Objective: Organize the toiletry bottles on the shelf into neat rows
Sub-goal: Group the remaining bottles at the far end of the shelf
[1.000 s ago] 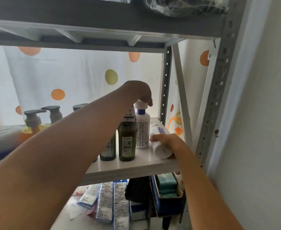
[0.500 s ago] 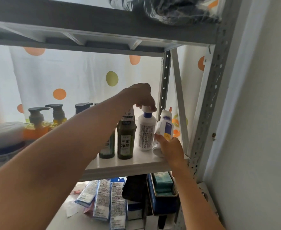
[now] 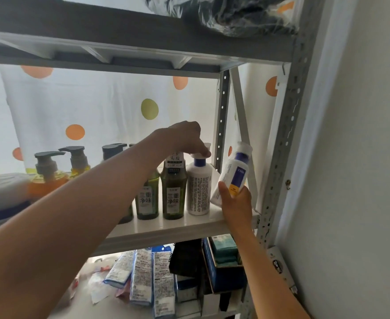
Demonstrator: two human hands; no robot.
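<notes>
My left hand reaches over the bottles and holds the white pump top of a white bottle standing upright on the white shelf board. My right hand grips the lower part of a second white bottle with a blue and yellow label, lifted and tilted to the right near the shelf's right end. Two dark green bottles stand left of the white one. Yellow pump bottles stand further left at the back.
A grey metal upright and a wall close off the right side. The shelf above carries a dark bag in plastic. Below, packets and a blue box lie on the lower shelf. A spotted curtain hangs behind.
My right hand picked the lying white bottle up from the shelf board and raised it, tilted, to the right. My left hand stayed on the upright white bottle's pump.
</notes>
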